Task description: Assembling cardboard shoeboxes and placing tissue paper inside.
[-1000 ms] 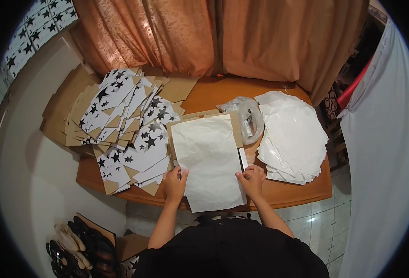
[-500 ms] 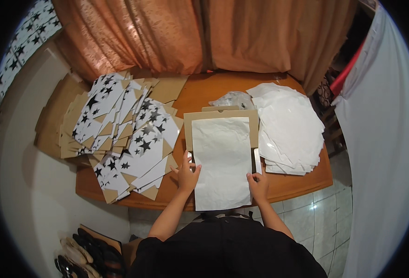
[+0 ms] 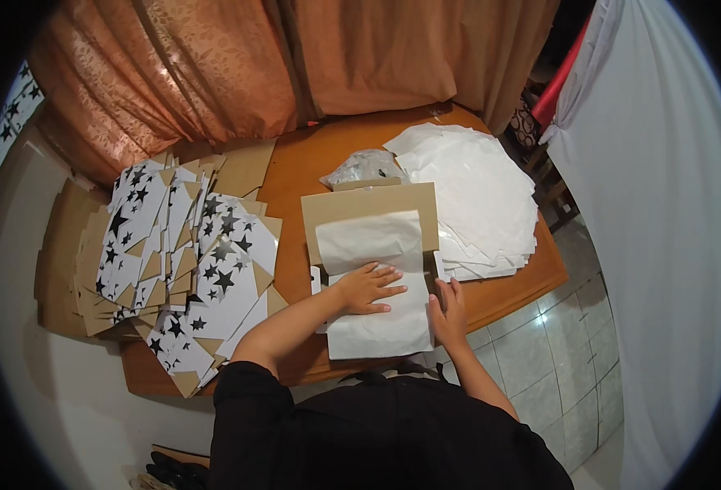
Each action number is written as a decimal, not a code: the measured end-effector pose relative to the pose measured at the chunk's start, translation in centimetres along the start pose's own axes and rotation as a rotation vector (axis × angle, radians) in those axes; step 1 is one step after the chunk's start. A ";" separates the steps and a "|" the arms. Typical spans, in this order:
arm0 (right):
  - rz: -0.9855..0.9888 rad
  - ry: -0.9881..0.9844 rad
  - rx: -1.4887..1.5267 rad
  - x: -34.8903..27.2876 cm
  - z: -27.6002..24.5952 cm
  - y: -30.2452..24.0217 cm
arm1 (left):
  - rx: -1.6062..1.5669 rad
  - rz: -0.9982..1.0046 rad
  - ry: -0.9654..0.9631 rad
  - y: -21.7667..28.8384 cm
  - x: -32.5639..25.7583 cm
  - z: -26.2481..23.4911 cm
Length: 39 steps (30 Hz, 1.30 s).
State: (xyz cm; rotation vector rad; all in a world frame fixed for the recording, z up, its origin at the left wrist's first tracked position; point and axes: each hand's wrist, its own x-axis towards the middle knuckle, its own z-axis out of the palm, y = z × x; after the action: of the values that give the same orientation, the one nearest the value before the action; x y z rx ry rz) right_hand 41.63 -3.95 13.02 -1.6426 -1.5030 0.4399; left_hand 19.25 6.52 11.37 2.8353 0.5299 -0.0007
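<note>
A sheet of white paper (image 3: 369, 238) lies over an opened brown cardboard box (image 3: 328, 205) near the table's front edge. The box's back panel stands out beyond the paper's top end. My left hand (image 3: 370, 288) lies flat on the middle of the sheet, fingers spread and pointing right, pressing a dip into it. At the right edge of the box my right hand (image 3: 449, 309) has its fingers stretched up, close to a narrow white side flap (image 3: 439, 266), with nothing visible in its grasp. The paper hides the inside of the box.
Brown cardboard pieces with black-star white faces (image 3: 230, 269) are heaped on the wooden table (image 3: 295, 175) at left. White paper sheets (image 3: 475, 192) form a pile at right. Behind the box is a clear plastic bag (image 3: 364, 167); orange curtains (image 3: 213, 65) hang beyond.
My left hand has moved from the paper's left edge onto its middle, and the sheet now sinks there. My right hand has shifted up beside the box's edge. The view has turned somewhat.
</note>
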 end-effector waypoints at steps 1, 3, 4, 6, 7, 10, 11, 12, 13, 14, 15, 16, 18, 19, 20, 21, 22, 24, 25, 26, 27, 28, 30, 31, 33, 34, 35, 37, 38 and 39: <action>0.012 0.007 -0.007 0.0 -0.2 0.1 | -0.005 0.014 -0.004 -0.3 0.3 0.8; 0.028 -0.050 0.132 0.0 -0.8 0.3 | -0.052 -0.022 -0.140 -0.9 0.9 2.4; 0.038 -0.054 0.156 0.1 -1.0 0.2 | -0.055 -0.009 -0.145 -1.1 1.3 3.0; 0.065 -0.068 0.222 -0.3 -1.4 0.3 | -0.103 -0.007 -0.298 -1.6 1.9 4.3; 0.083 -0.086 0.292 -0.4 -1.7 0.4 | -0.103 0.008 -0.303 -1.8 2.3 5.1; -0.013 -0.247 0.122 -0.5 -3.0 -0.8 | -0.242 0.107 -0.216 -2.8 1.8 7.0; -0.149 -0.334 -0.068 -0.6 -3.3 -1.1 | -0.239 0.112 -0.222 -2.7 1.7 7.2; -0.137 -0.331 -0.046 -0.8 -3.3 -1.6 | -0.255 0.105 -0.189 -2.6 1.5 7.5; -0.131 -0.320 -0.048 -1.0 -3.3 -1.2 | -0.269 0.107 -0.156 -2.3 1.7 7.0; -0.132 -0.348 -0.035 -1.1 -3.2 -0.4 | -0.264 0.115 -0.159 -2.1 1.7 6.4; -0.136 -0.379 -0.021 -1.1 -3.1 0.1 | -0.300 0.077 -0.154 -1.9 1.6 5.9; -0.107 -0.333 0.081 -1.1 -2.6 0.0 | -0.335 0.030 -0.146 -1.5 1.3 5.0; -0.136 -0.327 0.085 -0.8 -2.4 0.3 | -0.521 -0.043 -0.168 -0.9 1.0 3.3; -0.171 -0.329 0.092 -0.7 -2.2 0.2 | -0.709 -0.126 -0.184 -0.5 0.5 2.3; -0.174 -0.334 0.093 -0.4 -2.2 -0.2 | -0.746 -0.178 -0.124 0.3 -0.2 1.6; -0.193 -0.364 0.091 -0.2 -2.2 -0.8 | -0.748 -0.184 -0.119 0.6 -0.8 0.9; -0.216 -0.397 0.090 -0.1 -2.1 -1.4 | -0.938 -0.266 -0.225 0.9 -1.6 0.2; -0.246 -0.391 0.131 -0.1 -1.3 -1.4 | -1.133 -0.345 -0.332 2.0 -3.1 -2.1; -0.273 -0.378 0.173 -0.2 -0.9 -1.5 | -0.983 -0.329 -0.373 3.1 -4.2 -3.9; -0.282 -0.388 0.176 -0.1 -0.4 -1.7 | -0.832 -0.316 -0.407 3.6 -5.2 -4.8; -0.292 -0.418 0.200 -0.1 0.1 -2.0 | -0.836 -0.326 -0.397 3.5 -6.0 -4.8; -0.301 -0.448 0.222 0.0 0.6 -2.3 | -0.828 -0.373 -0.358 3.5 -6.8 -4.6; -0.283 -0.470 0.212 0.2 1.3 -2.9 | -0.723 -0.470 -0.218 3.8 -8.2 -4.2; -0.257 -0.487 0.203 0.3 1.6 -3.1 | -0.728 -0.484 -0.207 4.0 -8.6 -4.4; -0.243 -0.482 0.161 0.4 1.8 -2.8 | -0.770 -0.577 -0.146 4.4 -9.4 -5.2; -0.221 -0.466 0.118 0.7 1.8 -2.8 | -0.775 -0.574 -0.052 4.8 -9.8 -5.4; -0.233 -0.482 0.122 1.1 1.8 -2.9 | -0.779 -0.590 -0.041 5.0 -10.0 -5.8; -0.239 -0.384 0.063 2.1 1.7 -3.2 | -0.644 -0.666 0.021 5.3 -10.1 -6.6; -0.285 -0.400 0.015 2.7 2.0 -2.9 | -0.511 -0.692 0.109 5.2 -10.3 -6.2; -0.293 -0.414 0.017 3.2 2.3 -3.0 | -0.516 -0.706 0.116 4.8 -10.4 -6.0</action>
State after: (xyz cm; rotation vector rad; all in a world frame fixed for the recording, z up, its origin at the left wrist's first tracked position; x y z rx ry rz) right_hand 38.76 -0.42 14.87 -1.3385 -2.0036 0.6531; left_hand 10.98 0.01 18.82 2.0405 1.3086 0.1462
